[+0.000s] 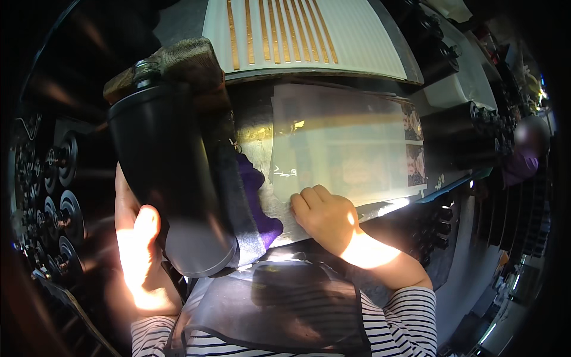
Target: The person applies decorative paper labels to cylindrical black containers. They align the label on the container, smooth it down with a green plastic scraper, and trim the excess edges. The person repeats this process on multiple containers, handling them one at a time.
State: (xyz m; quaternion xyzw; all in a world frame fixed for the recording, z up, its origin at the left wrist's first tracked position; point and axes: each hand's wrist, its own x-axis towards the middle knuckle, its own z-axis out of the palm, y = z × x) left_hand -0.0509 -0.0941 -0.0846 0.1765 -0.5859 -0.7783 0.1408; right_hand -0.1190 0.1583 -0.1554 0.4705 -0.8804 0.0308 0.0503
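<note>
A large matte black bottle (169,172) with a bare threaded metal neck lies tilted in front of me, its neck end resting at a wooden block (190,65). My left hand (138,241) holds the bottle along its left side; the thumb shows, while the other fingers are hidden behind it. At the near left corner of a stack of translucent printed sheets (351,149) is my right hand (326,217), its fingers curled together. Whatever those fingertips may pinch is hidden. A purple cloth (260,199) lies between the bottle and the sheets.
Beyond the sheets, a raised board (392,74) carries a pale backing sheet with several gold strips (276,30). Many black bottles (62,208) crowd the left, and more (437,53) stand at the right. A person in purple (522,163) is at the far right.
</note>
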